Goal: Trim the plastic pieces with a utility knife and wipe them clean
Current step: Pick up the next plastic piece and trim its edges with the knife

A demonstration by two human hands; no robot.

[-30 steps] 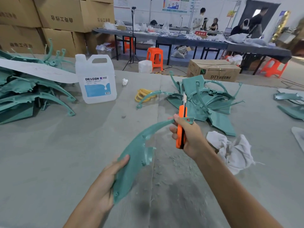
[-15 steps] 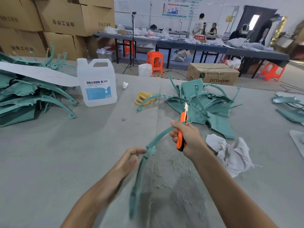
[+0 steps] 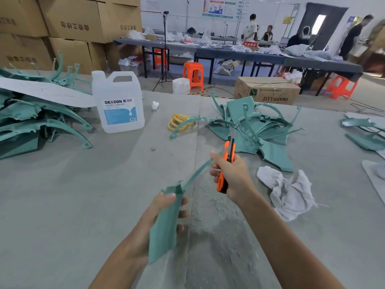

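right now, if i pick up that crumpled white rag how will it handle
The white rag lies crumpled in soft folds, so it would likely hang limp. It looks thin, probably very light. Pushed, it would likely bunch up on the table rather than slide.

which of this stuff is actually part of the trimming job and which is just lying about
In the job: green plastic piece in the left hand, utility knife in the right hand, white rag, pile of green pieces, DEXCON jug, probably.
Lying about: yellow bands, cardboard box, orange stool.
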